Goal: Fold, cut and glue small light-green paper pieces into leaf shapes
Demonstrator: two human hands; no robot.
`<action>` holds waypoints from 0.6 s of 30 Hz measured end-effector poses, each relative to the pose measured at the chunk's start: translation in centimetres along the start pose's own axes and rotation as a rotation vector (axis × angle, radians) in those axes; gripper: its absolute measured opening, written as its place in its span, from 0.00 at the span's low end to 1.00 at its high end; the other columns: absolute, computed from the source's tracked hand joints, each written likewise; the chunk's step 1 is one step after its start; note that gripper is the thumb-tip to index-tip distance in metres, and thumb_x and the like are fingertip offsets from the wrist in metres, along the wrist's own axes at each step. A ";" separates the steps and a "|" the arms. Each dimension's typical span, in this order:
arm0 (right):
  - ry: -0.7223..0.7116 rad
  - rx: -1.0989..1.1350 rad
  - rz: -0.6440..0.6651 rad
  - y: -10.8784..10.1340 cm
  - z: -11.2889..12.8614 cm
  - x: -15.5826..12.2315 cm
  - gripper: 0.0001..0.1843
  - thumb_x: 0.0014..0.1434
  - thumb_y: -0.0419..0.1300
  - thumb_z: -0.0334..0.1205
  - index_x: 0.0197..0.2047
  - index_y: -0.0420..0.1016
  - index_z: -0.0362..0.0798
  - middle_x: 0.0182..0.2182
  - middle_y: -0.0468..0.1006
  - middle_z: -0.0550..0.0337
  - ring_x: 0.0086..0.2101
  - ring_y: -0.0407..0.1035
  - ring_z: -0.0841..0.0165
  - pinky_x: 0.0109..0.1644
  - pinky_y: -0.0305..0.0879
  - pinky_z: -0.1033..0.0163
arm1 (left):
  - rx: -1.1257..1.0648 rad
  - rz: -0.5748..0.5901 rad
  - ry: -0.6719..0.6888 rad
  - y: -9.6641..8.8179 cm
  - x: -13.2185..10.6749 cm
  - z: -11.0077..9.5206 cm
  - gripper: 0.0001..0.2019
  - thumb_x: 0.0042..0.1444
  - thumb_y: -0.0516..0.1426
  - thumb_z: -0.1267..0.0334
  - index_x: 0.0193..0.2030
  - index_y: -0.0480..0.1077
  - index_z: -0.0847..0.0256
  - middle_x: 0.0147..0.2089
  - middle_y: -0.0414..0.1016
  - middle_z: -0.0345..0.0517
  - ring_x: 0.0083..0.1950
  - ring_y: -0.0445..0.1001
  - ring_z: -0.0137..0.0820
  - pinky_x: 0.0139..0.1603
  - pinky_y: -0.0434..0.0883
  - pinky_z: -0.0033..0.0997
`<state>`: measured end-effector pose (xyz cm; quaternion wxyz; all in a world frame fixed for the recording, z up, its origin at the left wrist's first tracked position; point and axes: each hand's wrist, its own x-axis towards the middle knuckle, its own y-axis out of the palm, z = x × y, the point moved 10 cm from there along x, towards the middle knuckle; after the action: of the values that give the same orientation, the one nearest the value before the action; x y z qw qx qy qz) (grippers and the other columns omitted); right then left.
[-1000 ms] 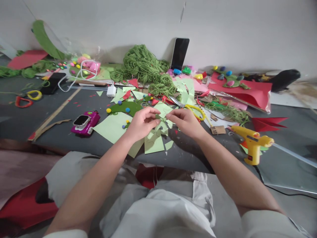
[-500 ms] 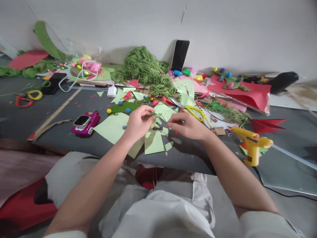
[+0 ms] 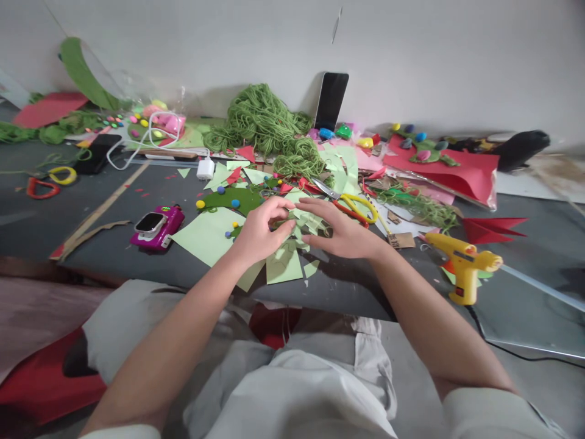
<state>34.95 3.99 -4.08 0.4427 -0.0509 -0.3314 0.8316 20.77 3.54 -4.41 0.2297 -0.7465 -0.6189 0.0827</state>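
My left hand (image 3: 261,231) and my right hand (image 3: 340,228) meet over a small pile of light green paper pieces (image 3: 305,227) near the front edge of the dark grey table (image 3: 68,213). The left hand's thumb and fingers pinch a small green cut-out piece (image 3: 282,223). My right hand's fingers are stretched out flat, pressing on the paper scraps. A larger light green sheet (image 3: 208,235) lies just left of my left hand. Yellow-handled scissors (image 3: 354,204) lie just behind my right hand.
A yellow glue gun (image 3: 464,265) stands at the right, its cord trailing off the edge. A magenta device (image 3: 155,227) sits left. Green yarn (image 3: 267,125), a propped phone (image 3: 331,99), red paper (image 3: 450,164), pom-poms and a white charger (image 3: 205,167) crowd the back.
Both hands have dropped from holding the small green piece above the table down onto the scrap pile. The right hand went from a pinch to flat, stretched fingers.
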 end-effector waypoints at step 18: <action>0.178 -0.015 -0.306 -1.5 -1.3 -0.1 0.12 0.64 0.62 0.47 0.36 0.77 0.46 0.20 0.65 0.66 0.22 0.55 0.73 0.27 0.51 0.64 | -0.056 -0.097 -0.073 0.0 0.4 2.3 0.09 0.60 0.63 0.59 0.45 0.71 0.58 0.36 0.80 0.44 0.35 0.79 0.32 0.37 0.74 0.30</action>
<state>36.56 5.18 -4.22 0.5911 -0.0767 -0.3010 0.7444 19.92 4.51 -6.35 0.1897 -0.7183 -0.6645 0.0811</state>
